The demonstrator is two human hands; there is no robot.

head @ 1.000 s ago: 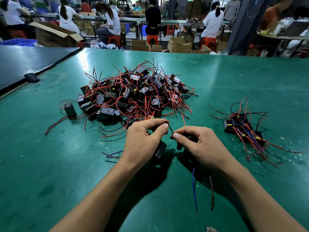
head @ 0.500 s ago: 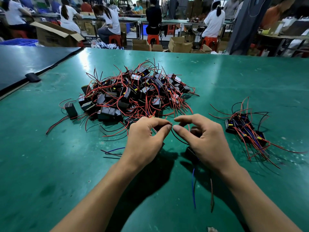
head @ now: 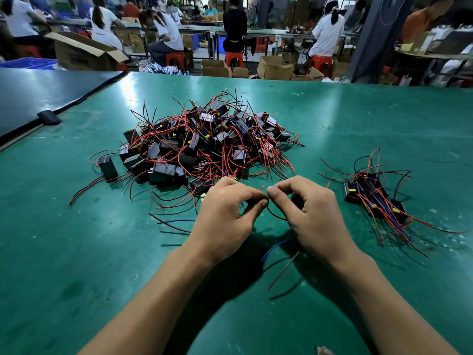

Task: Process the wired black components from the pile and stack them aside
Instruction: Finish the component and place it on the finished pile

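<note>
Left hand (head: 225,213): thumb and forefinger pinched on a thin black wire (head: 276,217), other fingers curled under. Right hand (head: 313,213): same pinch, tip to tip with the left. The wire sags in a loop between the two. A dark shape sits inside the right hand's curl, likely a component body, but too hidden to be sure. A blue wire (head: 272,249) and a red wire (head: 284,270) trail out below the right hand, over the green table (head: 76,252).

Head view, the rest: the pile (head: 204,144) of black box components lies just beyond the hands at mid-table, its red wires tangled throughout. A small stack (head: 373,198) of components lies to the right, well apart from the pile and near the right hand.

Handling, by judgement: the boxes look small, rigid and light. The wires look thin and limp, and quick to snag on neighbours. Pulling one by its wire would likely drag the tangle and strain the joint. Better to take a box by its flat sides and lift it clear. Then work the wire ends with a fingertip pinch close to the tip.
</note>
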